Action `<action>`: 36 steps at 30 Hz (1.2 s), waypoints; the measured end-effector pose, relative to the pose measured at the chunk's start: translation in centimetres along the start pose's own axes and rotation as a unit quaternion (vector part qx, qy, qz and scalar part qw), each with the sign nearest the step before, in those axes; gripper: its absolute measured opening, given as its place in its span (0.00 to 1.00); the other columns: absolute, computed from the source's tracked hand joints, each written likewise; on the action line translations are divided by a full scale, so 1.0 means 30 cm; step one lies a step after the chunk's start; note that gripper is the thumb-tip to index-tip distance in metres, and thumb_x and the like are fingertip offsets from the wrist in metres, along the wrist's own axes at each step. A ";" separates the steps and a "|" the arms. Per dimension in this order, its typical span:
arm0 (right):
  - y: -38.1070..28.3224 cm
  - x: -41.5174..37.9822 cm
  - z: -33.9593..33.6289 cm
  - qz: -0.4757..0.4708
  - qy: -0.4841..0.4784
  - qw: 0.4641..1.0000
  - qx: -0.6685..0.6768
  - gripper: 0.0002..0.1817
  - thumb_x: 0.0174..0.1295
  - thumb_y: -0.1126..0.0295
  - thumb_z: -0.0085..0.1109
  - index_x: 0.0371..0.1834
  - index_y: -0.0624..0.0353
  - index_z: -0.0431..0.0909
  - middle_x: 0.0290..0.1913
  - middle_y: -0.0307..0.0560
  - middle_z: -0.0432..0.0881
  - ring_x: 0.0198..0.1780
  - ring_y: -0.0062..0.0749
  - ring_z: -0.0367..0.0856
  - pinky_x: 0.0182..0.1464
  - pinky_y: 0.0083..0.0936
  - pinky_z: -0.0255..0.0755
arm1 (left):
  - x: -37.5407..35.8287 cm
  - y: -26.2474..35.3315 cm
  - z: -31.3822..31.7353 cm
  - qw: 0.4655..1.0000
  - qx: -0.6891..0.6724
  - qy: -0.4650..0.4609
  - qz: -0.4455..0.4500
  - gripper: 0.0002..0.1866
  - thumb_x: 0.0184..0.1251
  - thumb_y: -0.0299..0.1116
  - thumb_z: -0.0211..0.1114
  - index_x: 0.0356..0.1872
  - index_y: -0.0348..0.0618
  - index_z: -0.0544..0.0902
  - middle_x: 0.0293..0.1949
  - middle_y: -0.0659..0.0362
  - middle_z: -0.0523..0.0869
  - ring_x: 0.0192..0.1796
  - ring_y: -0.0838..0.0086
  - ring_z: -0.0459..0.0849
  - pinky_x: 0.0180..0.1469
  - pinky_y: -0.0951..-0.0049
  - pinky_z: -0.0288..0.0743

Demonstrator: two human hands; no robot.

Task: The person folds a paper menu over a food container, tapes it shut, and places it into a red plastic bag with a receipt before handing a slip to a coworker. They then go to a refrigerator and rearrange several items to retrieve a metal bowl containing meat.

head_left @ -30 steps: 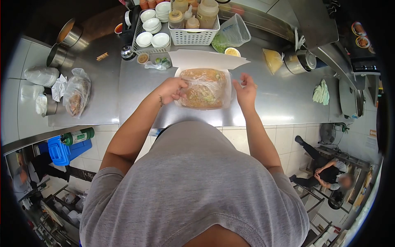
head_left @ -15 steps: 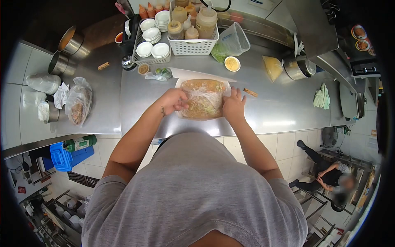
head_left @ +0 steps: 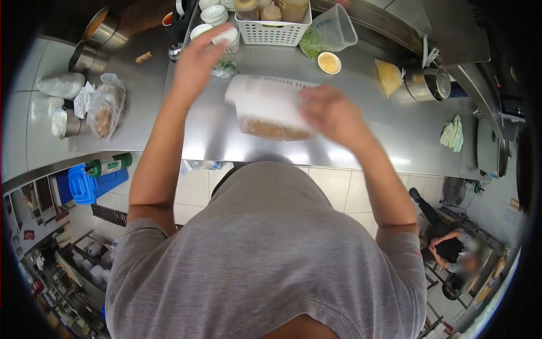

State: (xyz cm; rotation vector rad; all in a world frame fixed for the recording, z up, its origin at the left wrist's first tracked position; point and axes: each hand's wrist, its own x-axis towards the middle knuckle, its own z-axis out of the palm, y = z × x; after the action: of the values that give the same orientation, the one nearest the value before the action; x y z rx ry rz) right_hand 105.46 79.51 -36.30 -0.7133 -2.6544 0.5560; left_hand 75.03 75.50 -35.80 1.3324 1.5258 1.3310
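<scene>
Peeking from white box (head_left: 268,101): food (head_left: 276,130)

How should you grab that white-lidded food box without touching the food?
Probably low on the box's two sides, left hand from the left and right hand from the right. Its lid leaves food showing along the near edge, so a front grip could touch it.

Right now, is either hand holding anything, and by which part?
Right hand: blurred at the right end of the box lid; can't tell if it grips. Left hand: raised, overlapping the white dishes, no hold visible.
</scene>
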 end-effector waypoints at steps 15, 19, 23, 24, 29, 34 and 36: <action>0.019 -0.242 0.389 -0.030 0.042 0.995 -0.089 0.26 0.50 0.69 0.65 0.56 0.57 0.75 0.56 0.42 0.73 0.60 0.35 0.68 0.62 0.39 0.60 | -0.332 -0.242 0.332 0.742 0.565 -0.260 0.249 0.46 0.52 0.57 0.67 0.71 0.52 0.60 0.74 0.53 0.53 0.76 0.52 0.47 0.73 0.42 0.39; -0.035 -0.196 0.319 0.097 0.083 0.992 0.012 0.30 0.52 0.67 0.66 0.59 0.64 0.71 0.63 0.57 0.67 0.65 0.47 0.64 0.65 0.43 0.57 | -0.331 -0.241 0.336 0.754 0.557 -0.242 0.251 0.42 0.59 0.56 0.62 0.71 0.49 0.60 0.74 0.51 0.53 0.75 0.50 0.48 0.72 0.42 0.40; -0.011 -0.188 0.420 0.297 0.208 0.927 0.100 0.41 0.56 0.64 0.67 0.67 0.74 0.56 0.69 0.73 0.55 0.69 0.58 0.58 0.69 0.41 0.54 | -0.353 -0.231 0.379 0.864 0.484 -0.117 0.078 0.44 0.60 0.59 0.61 0.72 0.45 0.58 0.73 0.43 0.52 0.76 0.52 0.48 0.69 0.34 0.41; -0.014 -0.167 0.428 0.354 0.250 0.883 0.181 0.44 0.57 0.64 0.67 0.69 0.76 0.53 0.69 0.72 0.56 0.68 0.56 0.60 0.68 0.37 0.57 | -0.338 -0.235 0.395 0.868 0.495 0.019 -0.033 0.46 0.58 0.60 0.62 0.72 0.45 0.57 0.72 0.39 0.51 0.76 0.52 0.48 0.67 0.32 0.41; -0.012 -0.113 0.453 0.453 0.292 0.768 0.345 0.47 0.56 0.65 0.69 0.70 0.78 0.49 0.62 0.64 0.69 0.60 0.42 0.72 0.57 0.27 0.71 | -0.282 -0.225 0.376 0.967 0.033 0.098 -0.234 0.57 0.47 0.40 0.77 0.69 0.23 0.47 0.55 0.40 0.77 0.55 0.58 0.79 0.56 0.69 0.73; -0.041 -0.085 0.418 0.458 0.317 0.696 0.454 0.41 0.55 0.69 0.69 0.68 0.72 0.56 0.55 0.55 0.77 0.51 0.32 0.78 0.53 0.25 0.73 | -0.266 -0.311 0.339 0.972 0.030 0.070 -0.221 0.55 0.49 0.37 0.76 0.71 0.30 0.46 0.51 0.45 0.80 0.52 0.62 0.82 0.55 0.68 0.74; -0.046 -0.081 0.402 0.457 0.312 0.686 0.473 0.37 0.56 0.71 0.68 0.66 0.71 0.60 0.52 0.54 0.78 0.49 0.30 0.78 0.52 0.24 0.74 | -0.277 -0.329 0.328 0.976 0.006 0.045 -0.215 0.54 0.49 0.35 0.76 0.72 0.33 0.47 0.52 0.46 0.80 0.53 0.63 0.81 0.55 0.68 0.74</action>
State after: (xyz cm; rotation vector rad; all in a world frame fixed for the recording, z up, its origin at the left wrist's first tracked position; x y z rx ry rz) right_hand 101.94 73.72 -46.66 -1.4430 -0.9474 1.4292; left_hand 83.74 70.43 -48.53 0.8874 1.7635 1.1141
